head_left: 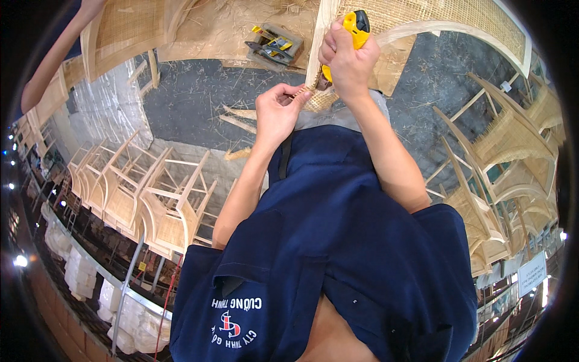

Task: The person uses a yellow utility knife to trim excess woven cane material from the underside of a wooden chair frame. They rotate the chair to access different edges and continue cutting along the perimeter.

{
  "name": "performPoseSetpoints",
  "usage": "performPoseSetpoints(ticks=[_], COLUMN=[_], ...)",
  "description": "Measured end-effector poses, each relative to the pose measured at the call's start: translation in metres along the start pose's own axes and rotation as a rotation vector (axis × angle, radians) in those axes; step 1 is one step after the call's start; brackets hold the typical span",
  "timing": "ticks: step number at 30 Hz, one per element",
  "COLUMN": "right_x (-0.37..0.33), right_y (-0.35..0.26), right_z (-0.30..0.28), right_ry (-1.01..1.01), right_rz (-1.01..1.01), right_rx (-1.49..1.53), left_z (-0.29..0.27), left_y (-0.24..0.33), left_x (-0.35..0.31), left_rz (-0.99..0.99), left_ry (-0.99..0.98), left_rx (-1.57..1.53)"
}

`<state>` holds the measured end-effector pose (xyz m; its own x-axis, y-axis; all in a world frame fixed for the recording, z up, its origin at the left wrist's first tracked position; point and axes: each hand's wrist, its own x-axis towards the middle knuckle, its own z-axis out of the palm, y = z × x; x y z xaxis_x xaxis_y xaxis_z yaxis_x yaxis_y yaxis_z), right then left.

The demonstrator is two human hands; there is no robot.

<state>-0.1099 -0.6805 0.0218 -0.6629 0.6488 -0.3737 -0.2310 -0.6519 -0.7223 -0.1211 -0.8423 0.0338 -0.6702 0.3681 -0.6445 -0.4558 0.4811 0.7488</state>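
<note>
My right hand (353, 63) is closed in a fist round a yellow-and-black hand tool (357, 31). Its black end sticks up above the fist, and its lower end, mostly hidden, points down at the work; it looks knife-like. Just left of it, my left hand (279, 114) pinches a strip of woven cane (306, 92) between thumb and fingers. Both hands are at the near end of a pale wooden frame piece (319, 45), close to my lap. Woven cane webbing (416, 13) spreads along the frame's right side.
A tray (275, 47) of yellow and black tools and pliers sits on brown sheeting ahead. Cane offcuts litter the grey floor (199, 102). Wooden chair frames stand in rows at left (151, 193) and right (494, 175). Another person's arm (57, 51) reaches in at far left.
</note>
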Motion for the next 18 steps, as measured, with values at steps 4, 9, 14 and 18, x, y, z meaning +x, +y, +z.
performPoseSetpoints(ticks=[4,9,14,18], right_x=[-0.005,0.000,0.005,0.005], right_y=[0.003,0.014,0.019,0.019], right_z=[0.001,0.000,-0.001,0.002], right_ry=[0.053,0.004,0.072,0.163], right_rz=[-0.082,-0.306,-0.306,-0.260], right_rx=[-0.044,-0.202,-0.264,-0.262], left_z=[0.000,0.000,-0.001,0.000], left_y=[0.001,0.004,0.007,0.006], left_x=[0.000,0.002,0.001,0.000], left_rz=[0.013,0.011,0.009,0.020], left_ry=[0.006,0.014,0.019,0.033], left_rx=[0.033,0.068,0.122,0.112])
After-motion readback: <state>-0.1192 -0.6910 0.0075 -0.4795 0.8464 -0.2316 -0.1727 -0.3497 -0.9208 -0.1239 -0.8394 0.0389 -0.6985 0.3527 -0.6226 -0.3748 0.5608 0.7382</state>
